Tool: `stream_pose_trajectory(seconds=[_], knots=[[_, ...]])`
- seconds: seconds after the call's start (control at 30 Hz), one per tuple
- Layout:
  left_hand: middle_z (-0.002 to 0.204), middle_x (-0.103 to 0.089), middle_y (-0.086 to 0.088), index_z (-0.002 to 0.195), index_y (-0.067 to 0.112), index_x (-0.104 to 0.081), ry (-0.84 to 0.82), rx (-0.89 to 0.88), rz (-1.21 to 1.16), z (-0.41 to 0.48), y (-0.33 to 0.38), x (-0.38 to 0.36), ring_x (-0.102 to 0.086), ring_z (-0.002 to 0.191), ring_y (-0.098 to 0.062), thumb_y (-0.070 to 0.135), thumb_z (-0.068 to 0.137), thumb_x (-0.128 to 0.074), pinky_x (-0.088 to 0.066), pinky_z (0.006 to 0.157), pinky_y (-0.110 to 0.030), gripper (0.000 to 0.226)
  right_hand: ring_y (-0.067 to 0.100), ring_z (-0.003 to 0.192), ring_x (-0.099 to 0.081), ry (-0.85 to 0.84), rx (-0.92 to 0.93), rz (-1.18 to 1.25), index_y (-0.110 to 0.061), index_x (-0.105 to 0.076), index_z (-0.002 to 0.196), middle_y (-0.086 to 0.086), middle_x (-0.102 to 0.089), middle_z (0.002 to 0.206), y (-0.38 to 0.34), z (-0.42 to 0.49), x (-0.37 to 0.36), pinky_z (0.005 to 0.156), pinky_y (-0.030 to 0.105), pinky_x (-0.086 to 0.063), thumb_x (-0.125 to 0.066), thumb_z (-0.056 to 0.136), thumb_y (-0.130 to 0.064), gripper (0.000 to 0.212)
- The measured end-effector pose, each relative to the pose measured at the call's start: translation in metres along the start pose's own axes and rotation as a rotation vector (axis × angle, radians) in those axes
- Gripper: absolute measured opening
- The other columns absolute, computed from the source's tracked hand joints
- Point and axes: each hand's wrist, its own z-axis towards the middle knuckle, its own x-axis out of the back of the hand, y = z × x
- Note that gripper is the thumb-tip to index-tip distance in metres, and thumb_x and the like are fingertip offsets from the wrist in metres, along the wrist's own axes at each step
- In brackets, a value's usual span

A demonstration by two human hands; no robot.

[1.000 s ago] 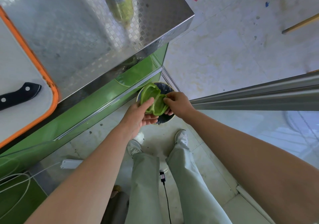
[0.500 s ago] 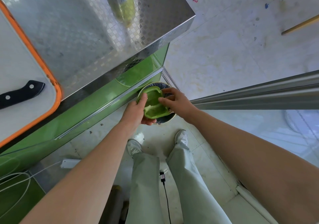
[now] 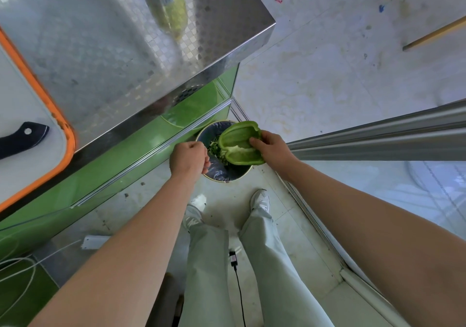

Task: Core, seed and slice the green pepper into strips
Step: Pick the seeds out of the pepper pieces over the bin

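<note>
The left hand (image 3: pixel 189 160) has let go of the green pepper (image 3: pixel 239 142) and hangs just left of it, fingers curled, while the right hand (image 3: pixel 271 150) alone grips the opened half, cut side up, over the floor bin (image 3: pixel 228 181). Whether the left fingers hold anything is hidden. The bin sits close against the table's (image 3: pixel 100 49) green front, a metal rail (image 3: pixel 378 135) near its right.

Above bin (image 3: pixel 222 173): pepper (image 3: pixel 239 142) blocks right; countertop (image 3: pixel 100 49) crowds left.
</note>
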Motion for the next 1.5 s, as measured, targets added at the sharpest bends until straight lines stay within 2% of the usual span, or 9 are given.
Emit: stream_pose_trajectory(seconds=[0.27, 0.43, 0.57, 0.7, 0.9, 1.0, 1.1, 1.3, 1.5], knots=[[0.106, -0.07, -0.02, 0.101, -0.004, -0.068, 0.017, -0.196, 0.323, 0.009, 0.011, -0.012, -0.06, 0.105, -0.042, 0.014, 0.093, -0.052, -0.049, 0.077, -0.042, 0.026, 0.039, 0.099, -0.062, 0.095, 0.018, -0.084, -0.005, -0.063, 0.099, 0.022, -0.066, 0.102, -0.004, 0.005, 0.008, 0.09, 0.051, -0.049, -0.053, 0.096, -0.021, 0.02], [0.068, -0.067, 0.001, 0.076, 0.016, -0.073, 0.139, -0.184, 0.312, 0.004, 0.014, -0.008, -0.064, 0.076, -0.027, 0.042, 0.087, -0.069, -0.036, 0.057, -0.027, 0.028, 0.041, 0.1, -0.062, 0.061, 0.0, -0.056, -0.002, -0.065, 0.101, 0.024, -0.066, 0.104, -0.003, 0.005, 0.01, 0.093, 0.053, -0.05, -0.055, 0.095, -0.02, 0.02], [0.096, -0.072, -0.016, 0.11, 0.003, -0.07, 0.008, -0.178, 0.194, 0.011, 0.008, -0.013, -0.063, 0.098, -0.04, 0.02, 0.092, -0.059, -0.051, 0.082, -0.043, 0.027, 0.038, 0.097, -0.064, 0.034, -0.011, -0.078, 0.0, -0.066, 0.103, 0.023, -0.067, 0.104, -0.003, 0.002, 0.006, 0.091, 0.049, -0.052, -0.056, 0.096, -0.018, 0.022], [0.084, -0.072, 0.0, 0.091, 0.019, -0.078, 0.098, -0.203, 0.211, 0.009, 0.004, -0.009, -0.063, 0.076, -0.023, 0.022, 0.087, -0.069, -0.047, 0.068, -0.027, 0.01, 0.025, 0.081, -0.062, 0.0, -0.046, -0.014, 0.001, -0.063, 0.111, 0.016, -0.065, 0.098, -0.002, 0.0, 0.004, 0.058, 0.024, -0.053, -0.052, 0.099, -0.015, 0.023], [0.082, -0.074, -0.01, 0.085, 0.01, -0.072, -0.111, 0.006, -0.02, -0.002, 0.02, -0.004, -0.069, 0.072, -0.025, 0.063, 0.096, -0.036, -0.056, 0.068, -0.037, 0.065, 0.011, 0.068, -0.063, -0.026, -0.098, 0.173, 0.001, -0.06, 0.118, 0.01, -0.065, 0.091, 0.0, 0.001, 0.008, 0.057, 0.02, -0.051, -0.052, 0.099, -0.013, 0.025], [0.09, -0.07, -0.021, 0.094, 0.008, -0.065, -0.356, 0.015, -0.131, -0.014, 0.025, -0.007, -0.068, 0.066, -0.027, 0.04, 0.099, -0.05, -0.06, 0.058, -0.035, 0.035, 0.016, 0.079, -0.064, -0.146, -0.114, 0.223, -0.003, -0.062, 0.115, 0.008, -0.067, 0.094, -0.003, -0.002, 0.004, 0.067, 0.022, -0.055, -0.055, 0.098, -0.014, 0.022], [0.093, -0.064, -0.019, 0.094, -0.001, -0.062, -0.253, -0.072, -0.1, -0.01, 0.02, -0.013, -0.067, 0.069, -0.029, 0.007, 0.098, -0.047, -0.06, 0.054, -0.036, 0.017, 0.018, 0.08, -0.065, -0.294, -0.13, 0.229, -0.009, -0.059, 0.113, 0.007, -0.067, 0.096, -0.007, -0.005, 0.0, 0.069, 0.027, -0.056, -0.064, 0.091, -0.013, 0.023], [0.076, -0.063, -0.006, 0.091, -0.006, -0.062, -0.044, -0.188, 0.13, -0.004, 0.009, -0.001, -0.069, 0.06, -0.031, 0.007, 0.096, -0.046, -0.06, 0.057, -0.048, 0.021, 0.019, 0.057, -0.066, 0.038, -0.083, 0.185, 0.001, -0.062, 0.097, 0.019, -0.067, 0.081, -0.005, 0.0, -0.004, 0.056, 0.025, -0.057, -0.055, 0.086, 0.013, 0.018], [0.078, -0.067, -0.014, 0.088, -0.006, -0.062, 0.024, -0.225, 0.189, -0.002, 0.002, 0.004, -0.07, 0.064, -0.031, 0.012, 0.096, -0.047, -0.06, 0.059, -0.048, 0.025, 0.027, 0.08, -0.069, -0.008, 0.028, -0.144, -0.016, -0.067, 0.09, 0.008, -0.072, 0.087, -0.003, 0.004, -0.015, 0.074, 0.037, -0.058, -0.072, 0.083, -0.025, 0.012]])
